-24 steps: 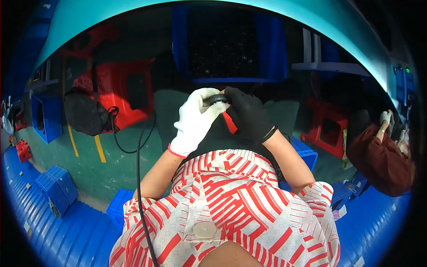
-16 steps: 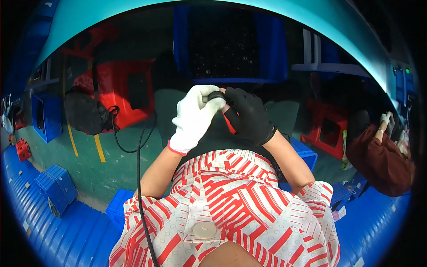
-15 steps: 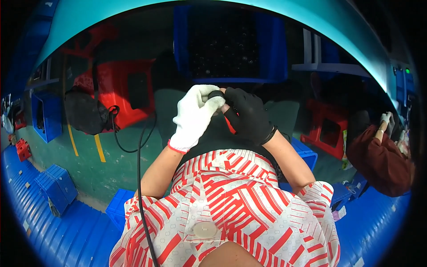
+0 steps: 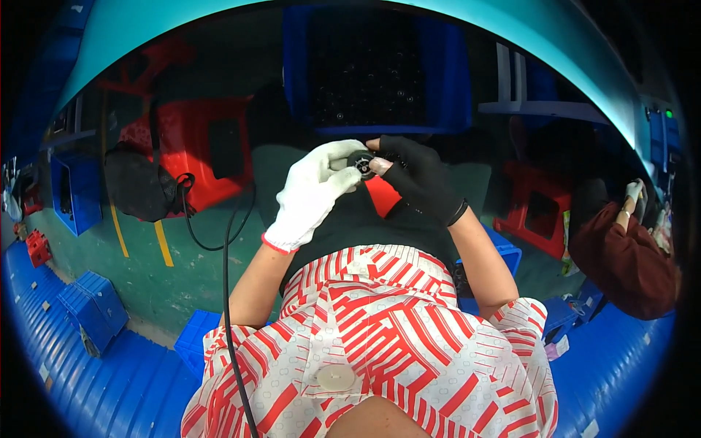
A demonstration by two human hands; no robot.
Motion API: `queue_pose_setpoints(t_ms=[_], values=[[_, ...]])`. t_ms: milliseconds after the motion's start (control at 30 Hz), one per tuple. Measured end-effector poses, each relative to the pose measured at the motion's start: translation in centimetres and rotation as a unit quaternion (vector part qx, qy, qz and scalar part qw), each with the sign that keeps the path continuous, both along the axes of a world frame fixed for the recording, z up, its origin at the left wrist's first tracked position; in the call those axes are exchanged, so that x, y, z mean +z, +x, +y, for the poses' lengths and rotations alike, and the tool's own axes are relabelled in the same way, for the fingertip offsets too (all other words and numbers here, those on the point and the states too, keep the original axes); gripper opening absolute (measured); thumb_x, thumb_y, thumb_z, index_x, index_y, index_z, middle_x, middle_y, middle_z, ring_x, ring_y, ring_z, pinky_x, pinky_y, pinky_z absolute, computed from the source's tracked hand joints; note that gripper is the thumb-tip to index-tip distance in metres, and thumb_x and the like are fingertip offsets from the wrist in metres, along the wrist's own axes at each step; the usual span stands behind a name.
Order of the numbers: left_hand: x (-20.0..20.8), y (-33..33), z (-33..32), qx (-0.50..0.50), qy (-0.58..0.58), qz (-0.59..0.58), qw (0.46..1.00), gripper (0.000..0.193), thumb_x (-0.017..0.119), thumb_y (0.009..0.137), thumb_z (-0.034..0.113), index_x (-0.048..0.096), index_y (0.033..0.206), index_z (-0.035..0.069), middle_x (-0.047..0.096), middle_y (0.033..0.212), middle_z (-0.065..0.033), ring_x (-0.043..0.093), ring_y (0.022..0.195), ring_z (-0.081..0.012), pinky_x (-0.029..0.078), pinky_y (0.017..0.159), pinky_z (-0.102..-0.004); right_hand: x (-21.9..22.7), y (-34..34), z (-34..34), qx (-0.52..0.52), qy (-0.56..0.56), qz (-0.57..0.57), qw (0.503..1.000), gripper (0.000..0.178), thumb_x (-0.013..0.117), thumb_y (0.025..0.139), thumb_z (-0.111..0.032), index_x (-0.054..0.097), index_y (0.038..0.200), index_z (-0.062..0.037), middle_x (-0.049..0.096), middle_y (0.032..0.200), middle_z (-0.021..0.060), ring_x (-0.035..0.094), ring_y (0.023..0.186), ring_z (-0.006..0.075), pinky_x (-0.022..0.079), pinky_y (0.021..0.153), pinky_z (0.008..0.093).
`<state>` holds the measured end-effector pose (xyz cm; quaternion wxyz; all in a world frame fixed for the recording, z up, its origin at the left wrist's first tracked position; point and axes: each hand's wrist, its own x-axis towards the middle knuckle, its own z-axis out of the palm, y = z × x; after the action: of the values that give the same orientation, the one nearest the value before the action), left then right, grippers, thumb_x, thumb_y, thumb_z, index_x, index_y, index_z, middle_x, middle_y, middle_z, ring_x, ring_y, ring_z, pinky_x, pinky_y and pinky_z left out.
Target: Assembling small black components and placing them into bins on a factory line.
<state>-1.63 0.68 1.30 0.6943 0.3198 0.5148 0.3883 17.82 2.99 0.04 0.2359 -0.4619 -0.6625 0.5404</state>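
Note:
My left hand (image 4: 312,188), in a white knit glove with a red cuff, is closed, pinching a small black wheel (image 4: 361,165) between thumb and fingers. The wheel has a spoked face with a hub, turned up toward me. My right hand (image 4: 418,179), in a black glove with bare thumb and finger ends, also grips the wheel; its thumb presses on the right edge of the face. Below the right hand shows a flat red piece (image 4: 382,196) with a pointed lower end; I cannot tell what it is or whether it is held.
Beyond my hands a blue bin (image 4: 447,80) holds many small dark parts. Red stools (image 4: 191,146) stand left and right, a black bag (image 4: 140,184) by the left one. A black cable (image 4: 228,306) runs down my left side. At the right sits another person (image 4: 624,255) with gloved hands.
The wheel has turned from edge-on so its spoked face shows. My right thumb has come onto it, the right hand has shifted slightly right, and more of the red piece shows.

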Motion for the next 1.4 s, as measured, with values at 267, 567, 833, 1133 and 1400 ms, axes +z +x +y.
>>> queue_pose_setpoints(t_ms=[267,567,833,1133,1400], values=[[0.2,1.5,-0.2,0.04,-0.012,-0.016,0.999,0.036,0.062,0.082,-0.002,0.053,0.117,-0.007,0.063,0.102,-0.0114,0.062,0.088,-0.0131,0.051,0.08,-0.0246,-0.9,-1.4,-1.2,-0.156,-0.141,0.123,0.97,0.032,0.063,0.086,-0.013,0.058,0.115,-0.0006,0.065,0.099,0.0119,0.064,0.087,0.0205,0.05,0.079,0.0289],[-0.4,0.7,0.0,0.0,-0.026,0.014,1.0,0.039,0.062,0.086,0.003,0.051,0.122,-0.007,0.063,0.098,-0.0109,0.063,0.085,-0.0144,0.054,0.076,-0.0259,0.1,-0.4,-0.4,0.037,0.085,-0.002,0.996,0.046,0.068,0.081,-0.013,0.054,0.125,-0.0056,0.06,0.102,0.0092,0.06,0.09,0.0222,0.049,0.078,0.0322],[0.3,1.6,0.0,0.026,-0.009,0.038,0.999,0.044,0.06,0.085,0.0,0.046,0.127,-0.007,0.064,0.093,-0.0121,0.064,0.082,-0.0152,0.056,0.075,-0.0258,-0.4,-1.5,-0.9,0.028,0.262,-0.121,0.957,0.046,0.075,0.073,-0.024,0.06,0.115,-0.0091,0.061,0.095,0.0097,0.061,0.08,0.025,0.048,0.067,0.0347],[-0.1,0.8,0.6,-0.003,-0.038,0.0,0.999,0.045,0.061,0.085,0.004,0.047,0.127,-0.006,0.064,0.087,-0.0101,0.064,0.074,-0.0126,0.053,0.067,-0.0226,0.1,-1.5,-1.0,0.013,0.187,-0.066,0.98,0.046,0.076,0.075,-0.019,0.059,0.113,-0.0026,0.062,0.097,0.0123,0.062,0.083,0.0248,0.049,0.071,0.0333],[1.0,-0.2,1.4,-0.079,-0.037,0.034,0.996,0.043,0.06,0.086,0.008,0.048,0.125,-0.005,0.064,0.09,-0.0094,0.063,0.077,-0.0112,0.052,0.07,-0.0225,-0.6,-0.3,-0.3,0.025,-0.048,0.107,0.993,0.042,0.069,0.082,-0.012,0.055,0.12,-0.0004,0.062,0.113,0.0097,0.062,0.098,0.0168,0.05,0.086,0.0306]])
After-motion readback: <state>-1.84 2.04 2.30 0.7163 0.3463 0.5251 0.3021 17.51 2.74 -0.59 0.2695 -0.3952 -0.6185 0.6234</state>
